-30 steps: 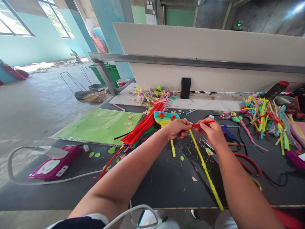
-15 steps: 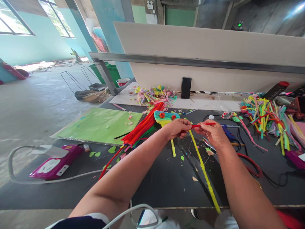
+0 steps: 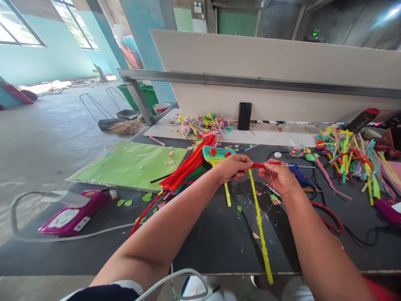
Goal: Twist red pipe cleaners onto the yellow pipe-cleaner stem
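My left hand (image 3: pixel 232 167) and my right hand (image 3: pixel 280 177) meet above the dark table (image 3: pixel 200 242), both pinched on a short red pipe cleaner (image 3: pixel 261 165) stretched between them. A long yellow-green pipe cleaner (image 3: pixel 259 221) hangs from my left hand's fingers and slants down toward the table's front edge. Just behind my left hand lies a striped yellow-and-teal fan shape (image 3: pixel 217 154) with red flowers, its yellow stem (image 3: pixel 227 195) pointing toward me.
A bundle of red and green pipe cleaners (image 3: pixel 184 171) lies left of the hands, beside a green sheet (image 3: pixel 128 165). A blue glue gun (image 3: pixel 299 175), a red cable, a heap of coloured pipe cleaners (image 3: pixel 354 156), a phone (image 3: pixel 244 116) and a pink box (image 3: pixel 73 215) stand around.
The right hand has slid left along the red pipe cleaner, which now shows shorter. The lower end of the long yellow-green pipe cleaner has swung to the left.
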The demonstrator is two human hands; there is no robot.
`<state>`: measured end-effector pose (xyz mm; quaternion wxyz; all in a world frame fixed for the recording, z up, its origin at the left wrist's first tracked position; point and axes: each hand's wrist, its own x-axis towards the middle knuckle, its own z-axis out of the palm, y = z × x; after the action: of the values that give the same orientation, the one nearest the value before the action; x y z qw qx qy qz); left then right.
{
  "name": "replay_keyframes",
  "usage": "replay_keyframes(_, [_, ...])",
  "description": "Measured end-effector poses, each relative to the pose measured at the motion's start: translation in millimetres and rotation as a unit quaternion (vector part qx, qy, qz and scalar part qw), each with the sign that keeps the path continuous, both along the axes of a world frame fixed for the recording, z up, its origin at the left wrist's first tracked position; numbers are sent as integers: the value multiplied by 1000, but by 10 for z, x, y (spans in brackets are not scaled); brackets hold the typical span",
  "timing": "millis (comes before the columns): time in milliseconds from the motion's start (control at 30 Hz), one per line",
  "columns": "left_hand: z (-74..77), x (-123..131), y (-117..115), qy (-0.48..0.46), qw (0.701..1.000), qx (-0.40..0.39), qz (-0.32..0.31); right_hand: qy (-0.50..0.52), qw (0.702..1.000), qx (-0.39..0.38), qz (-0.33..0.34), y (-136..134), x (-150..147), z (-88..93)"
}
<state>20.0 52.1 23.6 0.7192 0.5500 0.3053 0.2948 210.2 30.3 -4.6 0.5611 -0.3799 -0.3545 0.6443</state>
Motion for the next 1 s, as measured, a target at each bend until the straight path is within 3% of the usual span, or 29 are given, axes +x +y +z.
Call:
replay_keyframes(300, [26,-63,37,2,1000,-14,6,-4,1000,15,5,5,7,17])
replay_keyframes(533, [26,-50,16,25,999,12,-38,-15,1000,19,7,13,3,-6])
replay_keyframes(633, [53,-22,-17,71,995,74,-12,-23,1000,20,10,21,6,-19])
replay_keyframes(767, [72,36,-63,153,966,200,52,-15,1000,21,8,22,3,-17])
replay_keyframes(1000, [51,52,-43,201,935,274,105,-46,999,24,15,31,69,12])
